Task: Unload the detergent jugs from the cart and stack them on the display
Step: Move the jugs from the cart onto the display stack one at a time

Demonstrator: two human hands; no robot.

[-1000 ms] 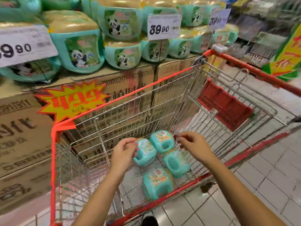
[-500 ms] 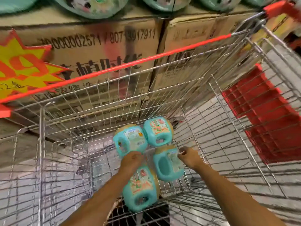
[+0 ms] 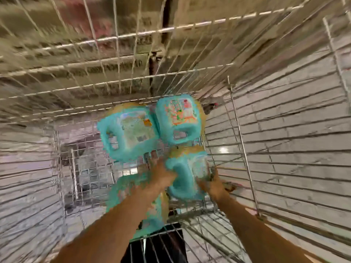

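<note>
At the cart (image 3: 245, 149) floor, both hands' fingers (image 3: 163, 172) flank one jug (image 3: 185, 175).

jugs (image 3: 129, 133): four, teal, labelled | lying on sides | clustered on cart (image 3: 247, 149) floor

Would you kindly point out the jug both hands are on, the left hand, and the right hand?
Jug between the hands (image 3: 187, 173): head view, on its teal body.
Left hand (image 3: 161, 173): head view, back of the hand.
Right hand (image 3: 213, 182): head view, back of the hand.
</note>
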